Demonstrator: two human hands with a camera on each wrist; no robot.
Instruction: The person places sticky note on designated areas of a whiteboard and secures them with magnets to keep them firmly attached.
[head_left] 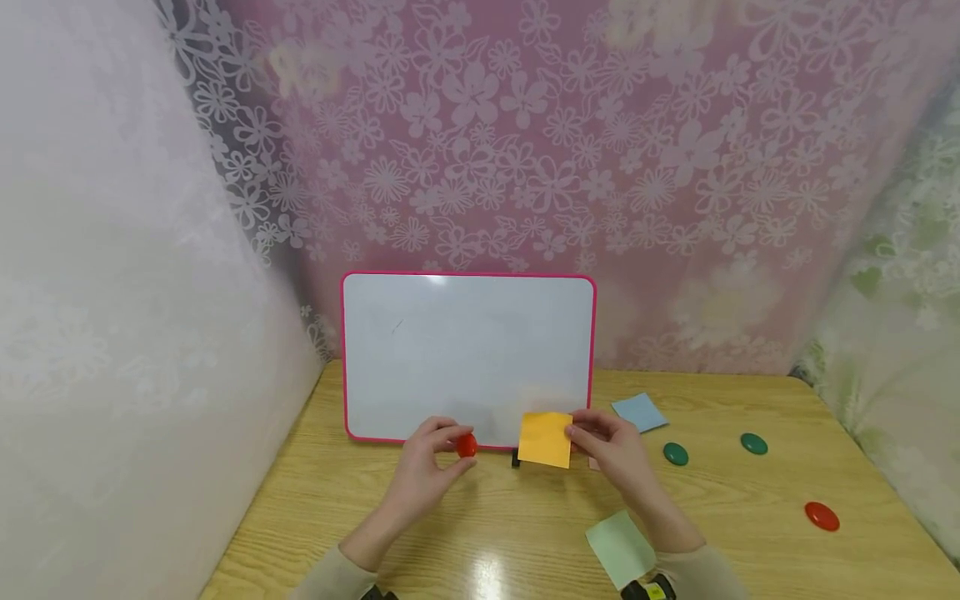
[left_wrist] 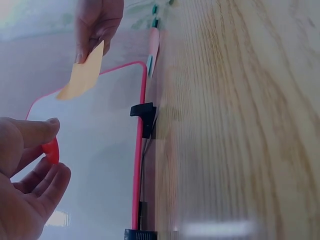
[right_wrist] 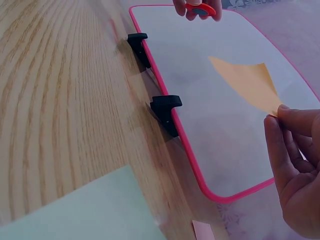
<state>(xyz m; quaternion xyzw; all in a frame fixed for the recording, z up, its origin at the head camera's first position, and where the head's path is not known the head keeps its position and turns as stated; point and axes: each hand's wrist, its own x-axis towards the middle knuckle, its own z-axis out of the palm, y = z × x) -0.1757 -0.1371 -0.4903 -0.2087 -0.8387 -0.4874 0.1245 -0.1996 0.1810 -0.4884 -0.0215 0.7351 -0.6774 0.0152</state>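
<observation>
A small whiteboard (head_left: 465, 358) with a pink frame stands upright at the back of the wooden table. My left hand (head_left: 422, 471) pinches a round red magnet (head_left: 467, 446) between thumb and fingers, in front of the board's lower edge. In the right wrist view that magnet (right_wrist: 201, 10) shows a dark disc on its underside. An orange sticky note (head_left: 545, 439) is pinched at its right edge by my right hand (head_left: 617, 454). The note (left_wrist: 86, 75) hangs before the board's lower right part and bends a little in the left wrist view.
Black clip feet (right_wrist: 166, 107) hold the board's bottom edge. To the right lie a blue note (head_left: 640, 412), two green magnets (head_left: 676, 453) and another red magnet (head_left: 822, 516). A pale green note (head_left: 621, 548) lies near my right forearm, and a pink note (right_wrist: 203, 230) by the board's corner.
</observation>
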